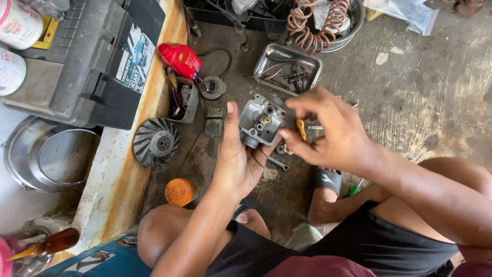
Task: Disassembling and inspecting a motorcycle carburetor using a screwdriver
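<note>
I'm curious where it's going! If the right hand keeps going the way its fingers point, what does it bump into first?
Probably the grey metal part held in the left hand; the right hand points left, almost touching it.

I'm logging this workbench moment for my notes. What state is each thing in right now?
Left hand: closed around the grey metal engine part, holding it up.
Grey metal engine part: off the floor, open ports facing up.
Right hand: fingers pinched beside the part; whether it holds anything, cannot tell.
Red bottle: lying on its side, capped.
Metal tray: upright, holding small parts.
Grey toolbox: lid shut.
Orange lid: flat on the floor.
</note>
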